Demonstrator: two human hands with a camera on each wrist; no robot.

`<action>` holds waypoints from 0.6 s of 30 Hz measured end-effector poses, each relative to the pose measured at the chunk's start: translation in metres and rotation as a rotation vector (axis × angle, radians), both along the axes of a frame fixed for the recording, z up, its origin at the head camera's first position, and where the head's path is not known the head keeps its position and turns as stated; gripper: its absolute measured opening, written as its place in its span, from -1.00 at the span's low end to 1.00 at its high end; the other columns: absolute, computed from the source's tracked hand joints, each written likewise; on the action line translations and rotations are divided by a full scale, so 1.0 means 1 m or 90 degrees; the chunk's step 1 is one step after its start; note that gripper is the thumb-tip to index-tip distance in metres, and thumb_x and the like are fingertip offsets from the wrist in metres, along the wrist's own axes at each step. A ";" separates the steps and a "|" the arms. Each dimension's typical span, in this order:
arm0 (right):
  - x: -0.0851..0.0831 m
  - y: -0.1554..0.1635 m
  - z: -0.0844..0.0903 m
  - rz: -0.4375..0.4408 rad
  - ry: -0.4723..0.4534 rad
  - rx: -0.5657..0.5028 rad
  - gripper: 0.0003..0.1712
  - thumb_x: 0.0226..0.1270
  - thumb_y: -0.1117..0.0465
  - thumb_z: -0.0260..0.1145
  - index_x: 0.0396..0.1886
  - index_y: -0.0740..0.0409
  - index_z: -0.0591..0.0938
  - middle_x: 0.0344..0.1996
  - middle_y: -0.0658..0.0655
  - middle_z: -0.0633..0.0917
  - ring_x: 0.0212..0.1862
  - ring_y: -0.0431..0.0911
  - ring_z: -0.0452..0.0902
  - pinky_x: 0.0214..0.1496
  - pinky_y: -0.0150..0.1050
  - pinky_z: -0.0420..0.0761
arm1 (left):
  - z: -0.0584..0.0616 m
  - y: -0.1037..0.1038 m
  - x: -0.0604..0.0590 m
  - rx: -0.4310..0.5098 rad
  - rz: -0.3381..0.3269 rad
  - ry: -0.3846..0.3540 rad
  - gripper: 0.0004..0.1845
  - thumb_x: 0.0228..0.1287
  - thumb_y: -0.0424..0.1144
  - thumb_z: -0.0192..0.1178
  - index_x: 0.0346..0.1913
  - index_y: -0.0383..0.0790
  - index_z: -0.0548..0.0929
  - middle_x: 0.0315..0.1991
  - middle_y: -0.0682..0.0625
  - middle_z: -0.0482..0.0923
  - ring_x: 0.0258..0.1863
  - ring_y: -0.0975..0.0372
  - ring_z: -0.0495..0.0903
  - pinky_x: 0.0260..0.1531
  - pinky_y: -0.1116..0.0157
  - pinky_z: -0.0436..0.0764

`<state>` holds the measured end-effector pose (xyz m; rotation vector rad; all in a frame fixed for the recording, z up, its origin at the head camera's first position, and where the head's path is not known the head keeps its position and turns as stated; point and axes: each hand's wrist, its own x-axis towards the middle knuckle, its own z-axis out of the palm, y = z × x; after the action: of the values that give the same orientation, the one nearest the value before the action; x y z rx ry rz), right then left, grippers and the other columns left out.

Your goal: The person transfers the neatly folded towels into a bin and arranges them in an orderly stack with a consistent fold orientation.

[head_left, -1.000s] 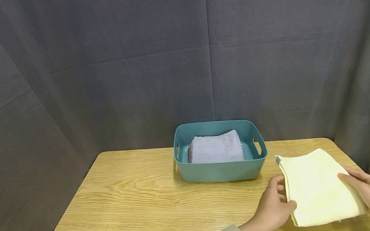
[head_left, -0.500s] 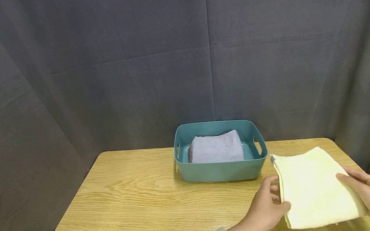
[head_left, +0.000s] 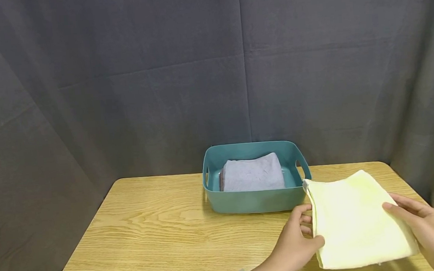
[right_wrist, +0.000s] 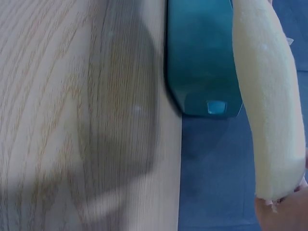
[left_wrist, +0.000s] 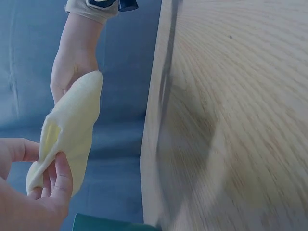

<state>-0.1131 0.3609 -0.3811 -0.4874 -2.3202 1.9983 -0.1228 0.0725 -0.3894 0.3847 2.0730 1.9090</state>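
Between both hands hangs a folded pale yellow towel (head_left: 353, 222), held above the right part of the table. My left hand (head_left: 294, 241) pinches its left edge, thumb on the near face and fingers behind. On the opposite edge, my right hand (head_left: 425, 221) grips the towel with the thumb on top; its other fingers are partly hidden. A small tag shows at the towel's upper left corner, which overlaps the teal basket's right end in the head view. In the left wrist view the layered folds of the towel (left_wrist: 77, 125) are visible between finger and thumb.
A teal basket (head_left: 257, 202) with handle holes stands at the back of the wooden table (head_left: 152, 240). Inside lies a folded greyish-lavender towel (head_left: 255, 174), with a brownish layer at its left side. A dark grey curtain (head_left: 161, 93) hangs behind and around the table.
Both hands have carried the yellow towel to the left and slightly up, bringing its upper left corner to the basket's right end. The basket and its contents have stayed in place.
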 end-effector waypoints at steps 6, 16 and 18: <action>-0.001 -0.009 0.000 0.013 0.014 -0.034 -0.77 0.35 0.05 0.39 -0.18 -0.53 0.67 -0.23 -0.54 0.57 -0.30 -0.34 0.61 -0.38 -0.19 0.68 | 0.001 -0.016 -0.002 0.012 -0.006 0.000 -0.35 0.17 -0.42 0.24 0.33 0.03 0.37 -0.05 0.19 0.42 -0.20 0.37 0.43 -0.41 0.41 0.50; 0.000 -0.024 -0.001 0.022 0.036 -0.082 -0.76 0.35 0.11 0.39 -0.10 -0.40 0.72 -0.20 -0.43 0.64 -0.27 -0.31 0.61 -0.35 -0.26 0.67 | 0.003 -0.035 -0.003 0.030 -0.018 0.023 -0.34 0.15 -0.49 0.23 0.33 -0.08 0.37 -0.09 0.14 0.47 -0.24 0.33 0.46 -0.38 0.41 0.51; 0.000 -0.029 0.000 0.023 0.038 -0.077 -0.76 0.34 0.11 0.41 -0.08 -0.37 0.72 -0.20 -0.41 0.65 -0.25 -0.33 0.60 -0.33 -0.29 0.66 | 0.003 -0.040 -0.003 0.031 -0.017 0.026 -0.33 0.14 -0.50 0.23 0.34 -0.10 0.37 -0.09 0.12 0.48 -0.24 0.33 0.46 -0.37 0.40 0.50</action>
<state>-0.1135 0.3318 -0.3810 -0.3879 -2.1988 2.1486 -0.1263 0.0324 -0.3867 0.4622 2.0401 1.9544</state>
